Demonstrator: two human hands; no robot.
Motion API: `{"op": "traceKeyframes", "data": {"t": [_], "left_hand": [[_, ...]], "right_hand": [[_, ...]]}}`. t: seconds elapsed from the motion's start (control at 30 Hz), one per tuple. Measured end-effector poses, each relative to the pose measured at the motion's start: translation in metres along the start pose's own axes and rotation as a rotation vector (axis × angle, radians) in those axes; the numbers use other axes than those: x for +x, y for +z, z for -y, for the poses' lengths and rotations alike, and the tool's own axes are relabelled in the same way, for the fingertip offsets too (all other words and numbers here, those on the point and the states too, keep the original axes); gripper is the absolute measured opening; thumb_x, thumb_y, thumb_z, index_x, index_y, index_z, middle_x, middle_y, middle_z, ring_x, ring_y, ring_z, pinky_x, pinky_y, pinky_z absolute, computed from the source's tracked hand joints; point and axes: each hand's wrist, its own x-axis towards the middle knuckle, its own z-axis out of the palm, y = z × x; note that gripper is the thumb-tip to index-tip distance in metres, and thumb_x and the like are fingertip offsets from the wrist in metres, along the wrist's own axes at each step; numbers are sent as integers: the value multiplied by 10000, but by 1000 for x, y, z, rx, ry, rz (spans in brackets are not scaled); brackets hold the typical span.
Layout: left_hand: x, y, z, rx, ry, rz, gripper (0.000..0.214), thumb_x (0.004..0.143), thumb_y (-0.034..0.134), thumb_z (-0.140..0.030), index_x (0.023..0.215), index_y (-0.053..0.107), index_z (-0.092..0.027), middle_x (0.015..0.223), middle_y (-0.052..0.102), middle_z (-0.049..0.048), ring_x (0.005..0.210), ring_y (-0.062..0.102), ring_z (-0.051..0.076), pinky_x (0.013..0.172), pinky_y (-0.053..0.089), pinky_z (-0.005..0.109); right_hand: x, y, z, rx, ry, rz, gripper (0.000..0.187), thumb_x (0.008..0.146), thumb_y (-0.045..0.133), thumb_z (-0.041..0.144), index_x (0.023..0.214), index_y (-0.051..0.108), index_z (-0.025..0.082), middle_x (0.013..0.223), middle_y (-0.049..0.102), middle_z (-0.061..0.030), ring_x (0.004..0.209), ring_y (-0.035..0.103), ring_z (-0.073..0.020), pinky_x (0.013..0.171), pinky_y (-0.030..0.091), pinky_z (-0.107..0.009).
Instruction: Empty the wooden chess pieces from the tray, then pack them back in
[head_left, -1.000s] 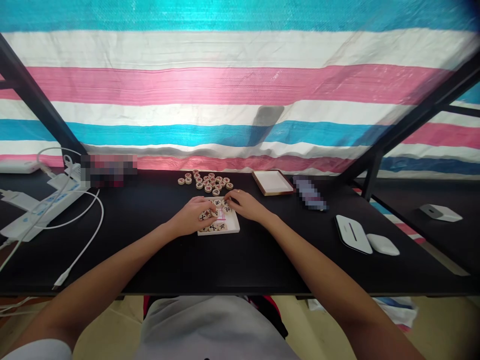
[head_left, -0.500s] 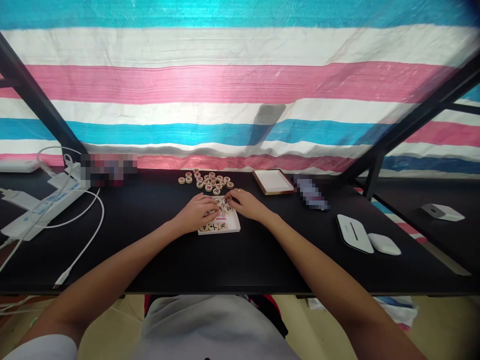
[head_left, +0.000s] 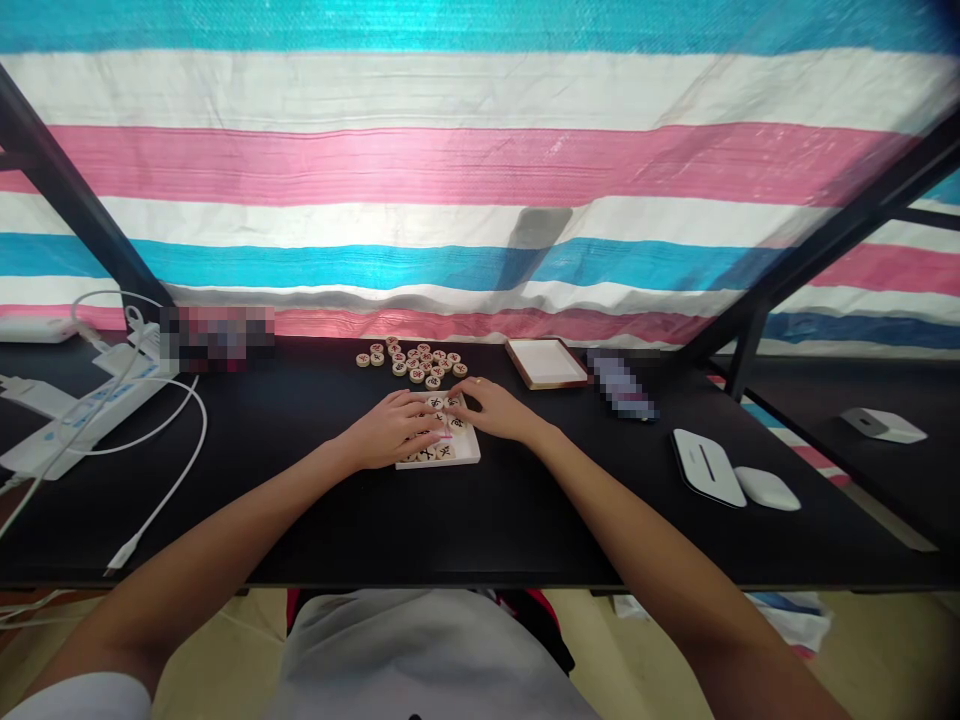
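In the head view a shallow white box (head_left: pixel 469 450) lies on the black table. Round wooden Chinese chess pieces (head_left: pixel 436 403) with dark characters sit in it, and a strip of pinkish marking shows on its floor. Over the box's left side my left hand (head_left: pixel 388 432) is spread, its fingers stretched across several pieces and partly hiding them. My right hand (head_left: pixel 495 408) rests at the far right corner, thumb and fingers apart around a piece (head_left: pixel 452 402) there. Whether its fingertips touch that piece I cannot tell.
Just beyond the box, more chess pieces (head_left: pixel 425 366) lie loosely grouped. A box lid (head_left: pixel 546 362) is at the back right, beside a blurred-out item (head_left: pixel 621 385). Farther right are two white devices (head_left: pixel 709 467). A power strip (head_left: pixel 90 415) with white cables occupies the left.
My left fingers have straightened and moved slightly towards me, uncovering pieces at the box's far side. My right thumb has shifted a little; the hand stays at the same corner.
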Motion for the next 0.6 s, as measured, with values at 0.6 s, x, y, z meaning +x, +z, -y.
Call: {"op": "traceKeyframes", "data": {"t": [0.6], "left_hand": [[-2, 0, -1, -13, -26, -8, 338, 948, 405, -375, 1111, 665, -232, 1152, 621, 92, 1161, 493, 254, 1017, 328, 402]], "right_hand": [[-2, -2, -7, 46, 9, 70, 367, 836, 564, 448, 1135, 595, 238, 1118, 621, -66, 1083, 533, -238, 965, 399, -404]]}}
